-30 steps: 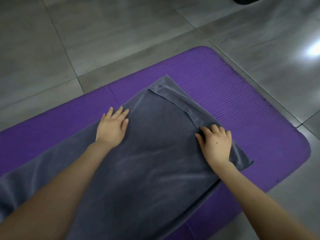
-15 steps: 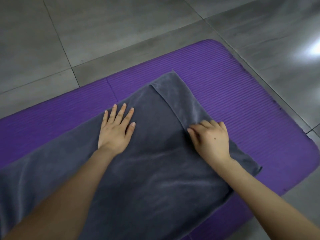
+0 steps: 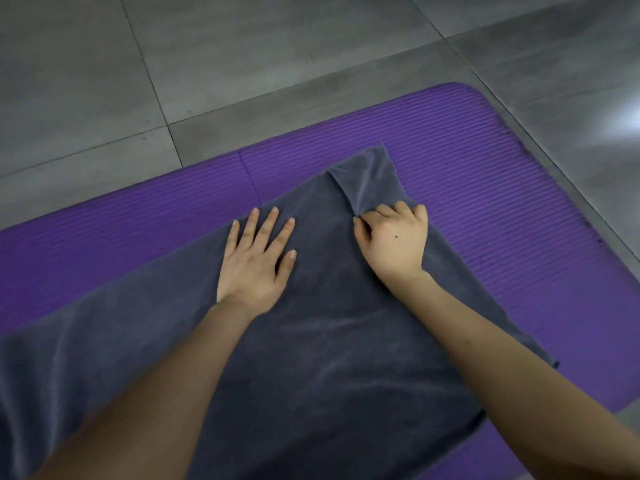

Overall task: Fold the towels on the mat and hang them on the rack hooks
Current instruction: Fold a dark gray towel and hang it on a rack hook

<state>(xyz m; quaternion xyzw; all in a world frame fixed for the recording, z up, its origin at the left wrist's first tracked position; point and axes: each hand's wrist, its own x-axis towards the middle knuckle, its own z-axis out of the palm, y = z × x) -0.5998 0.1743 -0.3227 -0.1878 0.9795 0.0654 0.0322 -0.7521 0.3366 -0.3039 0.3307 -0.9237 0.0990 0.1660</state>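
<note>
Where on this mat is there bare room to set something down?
Two bare patches of mat: the far strip between the towel's long edge and the floor tiles, and the right end beyond the towel's folded end. The middle is crowded: left hand flat on the towel, right hand pinching its fold.

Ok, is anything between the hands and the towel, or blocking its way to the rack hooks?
Nothing visible: the left hand lies flat on the grey towel and the right hand pinches its folded edge, on the purple mat. The rack hooks are out of view, so that path cannot be judged.
</note>
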